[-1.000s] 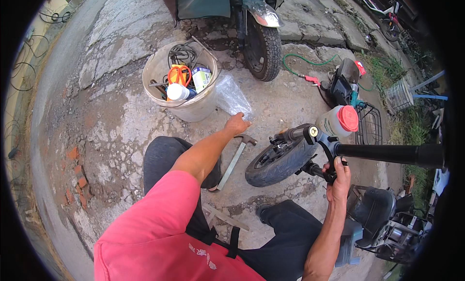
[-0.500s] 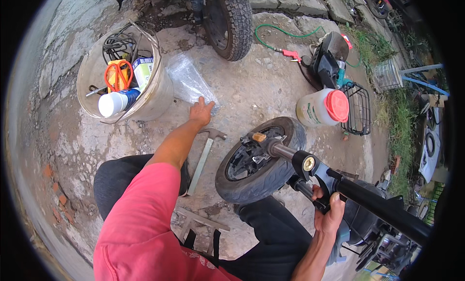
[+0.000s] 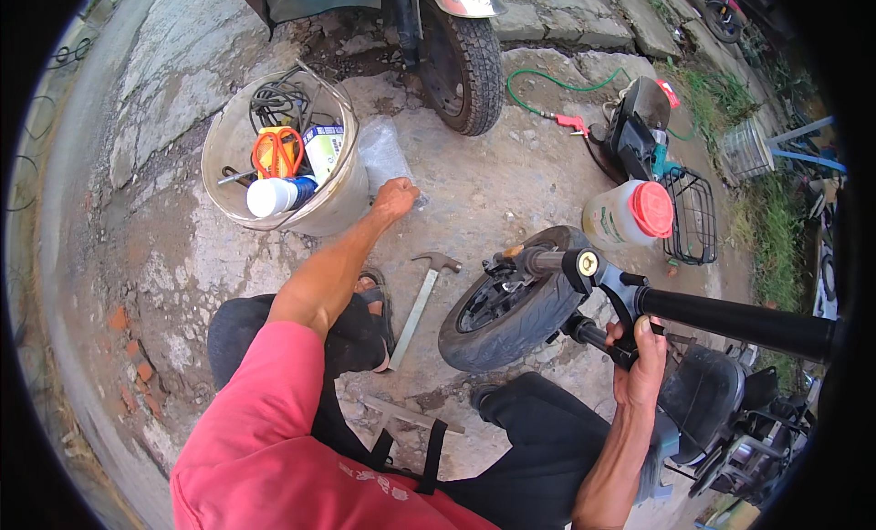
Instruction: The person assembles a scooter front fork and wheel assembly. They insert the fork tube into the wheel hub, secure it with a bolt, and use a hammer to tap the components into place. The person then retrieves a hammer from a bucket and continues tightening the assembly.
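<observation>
My left hand (image 3: 396, 198) is at the near end of a clear plastic bag (image 3: 383, 151) on the ground, its curled fingers pinching the bag's edge; the fingertips are partly hidden. With my right hand (image 3: 641, 361) I grip the lower part of a black motorcycle front fork (image 3: 730, 322), thumb over the bracket between its tubes. The fork's front wheel (image 3: 516, 302), with its black tyre, leans on the ground between my hands. A claw hammer (image 3: 420, 306) with a pale handle lies beside my left foot.
Left of the bag stands a whitish bucket (image 3: 342, 201) holding cables, orange-handled scissors, boxes and a white-capped bottle. A red-lidded jug (image 3: 613, 215) and a black wire basket (image 3: 693, 215) stand beyond the wheel. Another vehicle's tyre (image 3: 470, 73) is at the top; a green hose (image 3: 538, 73) trails nearby.
My left fingers, outstretched on the bag before, are now curled in at its edge. The fork in my right hand has tilted nearer to level. The whole view has shifted somewhat.
</observation>
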Demonstrator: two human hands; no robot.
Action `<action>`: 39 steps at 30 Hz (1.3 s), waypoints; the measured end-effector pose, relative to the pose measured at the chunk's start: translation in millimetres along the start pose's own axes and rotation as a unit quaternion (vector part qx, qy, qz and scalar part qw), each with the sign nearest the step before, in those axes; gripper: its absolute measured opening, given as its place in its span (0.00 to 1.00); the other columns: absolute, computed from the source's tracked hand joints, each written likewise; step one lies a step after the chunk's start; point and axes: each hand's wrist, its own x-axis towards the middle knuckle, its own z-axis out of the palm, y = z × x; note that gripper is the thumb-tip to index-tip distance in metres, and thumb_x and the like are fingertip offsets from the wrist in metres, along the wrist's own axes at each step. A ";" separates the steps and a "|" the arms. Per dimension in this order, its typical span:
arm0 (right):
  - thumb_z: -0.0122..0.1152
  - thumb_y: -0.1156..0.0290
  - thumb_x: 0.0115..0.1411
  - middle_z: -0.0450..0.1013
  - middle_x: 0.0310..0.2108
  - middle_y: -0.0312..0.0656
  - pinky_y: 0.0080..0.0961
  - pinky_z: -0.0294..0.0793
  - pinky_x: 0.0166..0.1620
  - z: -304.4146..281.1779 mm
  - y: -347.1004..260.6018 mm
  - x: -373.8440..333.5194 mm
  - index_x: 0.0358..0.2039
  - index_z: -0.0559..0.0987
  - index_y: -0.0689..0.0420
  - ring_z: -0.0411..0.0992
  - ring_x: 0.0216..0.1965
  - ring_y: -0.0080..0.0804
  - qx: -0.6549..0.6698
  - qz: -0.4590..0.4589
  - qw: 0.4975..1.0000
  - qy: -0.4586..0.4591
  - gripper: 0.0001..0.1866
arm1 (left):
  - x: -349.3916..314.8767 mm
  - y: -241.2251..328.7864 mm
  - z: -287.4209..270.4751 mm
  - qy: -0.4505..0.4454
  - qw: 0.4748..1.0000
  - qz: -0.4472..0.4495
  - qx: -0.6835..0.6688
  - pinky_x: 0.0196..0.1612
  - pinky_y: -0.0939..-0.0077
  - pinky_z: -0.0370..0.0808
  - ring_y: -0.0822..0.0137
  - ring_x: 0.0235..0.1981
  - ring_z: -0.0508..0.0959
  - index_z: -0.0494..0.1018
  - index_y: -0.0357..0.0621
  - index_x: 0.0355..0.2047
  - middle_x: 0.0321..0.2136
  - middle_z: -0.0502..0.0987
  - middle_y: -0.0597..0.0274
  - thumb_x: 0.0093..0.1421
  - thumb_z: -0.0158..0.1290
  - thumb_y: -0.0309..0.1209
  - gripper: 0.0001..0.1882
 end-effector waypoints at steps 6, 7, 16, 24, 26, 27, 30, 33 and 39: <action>0.64 0.61 0.66 0.72 0.30 0.35 0.24 0.75 0.37 9.0 2.0 3.7 0.40 0.74 0.54 0.73 0.32 0.24 0.001 0.006 1.000 -0.004 0.12 | -50.8 55.8 -69.8 -0.049 0.979 -0.015 -0.197 0.26 0.69 0.75 0.70 0.26 0.73 0.75 0.44 0.27 0.24 0.73 0.67 0.60 0.55 0.37 0.11; 0.63 0.60 0.67 0.72 0.29 0.36 0.24 0.74 0.37 8.2 3.9 2.8 0.40 0.74 0.54 0.73 0.31 0.25 -0.009 0.001 1.000 -0.009 0.12 | -61.7 70.8 -68.6 -0.061 0.976 -0.002 -0.211 0.26 0.69 0.75 0.70 0.26 0.73 0.75 0.44 0.27 0.24 0.73 0.67 0.59 0.56 0.37 0.10; 0.65 0.61 0.65 0.74 0.27 0.37 0.23 0.75 0.34 -0.7 5.2 -11.6 0.38 0.76 0.55 0.74 0.28 0.24 -0.005 -0.011 1.000 -0.013 0.12 | -128.2 113.2 -65.9 -0.140 0.943 0.024 -0.302 0.23 0.73 0.75 0.73 0.18 0.71 0.74 0.44 0.26 0.21 0.74 0.67 0.59 0.56 0.32 0.07; 0.68 0.59 0.64 0.75 0.26 0.38 0.21 0.74 0.32 -14.9 2.8 -12.9 0.37 0.77 0.58 0.73 0.26 0.23 0.003 -0.007 1.000 -0.008 0.15 | -161.4 166.2 -38.2 -0.191 0.905 0.024 -0.381 0.24 0.73 0.76 0.75 0.16 0.68 0.75 0.44 0.31 0.20 0.71 0.69 0.63 0.56 0.34 0.08; 0.68 0.59 0.64 0.75 0.26 0.37 0.20 0.75 0.32 -19.3 4.9 -12.9 0.38 0.77 0.58 0.73 0.26 0.22 0.012 -0.005 1.000 -0.012 0.15 | -160.6 136.8 -38.1 -0.159 0.920 -0.011 -0.357 0.26 0.71 0.77 0.74 0.17 0.70 0.75 0.46 0.34 0.22 0.71 0.69 0.64 0.56 0.36 0.08; 0.68 0.60 0.64 0.75 0.26 0.37 0.20 0.75 0.32 -21.7 5.2 -14.2 0.38 0.78 0.58 0.73 0.26 0.22 0.015 -0.003 1.000 -0.014 0.14 | -158.8 114.6 -33.5 -0.125 0.936 -0.044 -0.327 0.26 0.71 0.77 0.73 0.18 0.71 0.75 0.46 0.35 0.23 0.72 0.68 0.65 0.56 0.36 0.08; 0.71 0.60 0.61 0.74 0.28 0.34 0.21 0.73 0.34 -27.9 3.8 -17.3 0.35 0.79 0.57 0.72 0.29 0.21 0.035 0.008 0.999 -0.027 0.14 | -147.3 40.8 -17.4 -0.020 0.965 -0.131 -0.227 0.25 0.70 0.77 0.69 0.21 0.77 0.76 0.46 0.42 0.29 0.78 0.64 0.64 0.56 0.37 0.10; 0.71 0.61 0.62 0.74 0.27 0.34 0.20 0.74 0.34 -35.5 5.0 -21.2 0.35 0.79 0.56 0.72 0.29 0.20 0.044 0.016 0.999 -0.008 0.13 | -151.1 7.1 0.0 -0.001 0.982 -0.154 -0.110 0.24 0.68 0.77 0.66 0.25 0.81 0.78 0.45 0.46 0.34 0.81 0.60 0.64 0.57 0.37 0.13; 0.69 0.62 0.63 0.73 0.28 0.34 0.21 0.76 0.35 -38.7 6.1 -18.1 0.36 0.78 0.56 0.73 0.29 0.20 0.051 0.025 0.998 -0.005 0.12 | -98.3 -66.3 18.7 -0.059 0.979 -0.099 0.166 0.32 0.65 0.81 0.59 0.34 0.85 0.82 0.42 0.41 0.40 0.84 0.48 0.62 0.53 0.36 0.14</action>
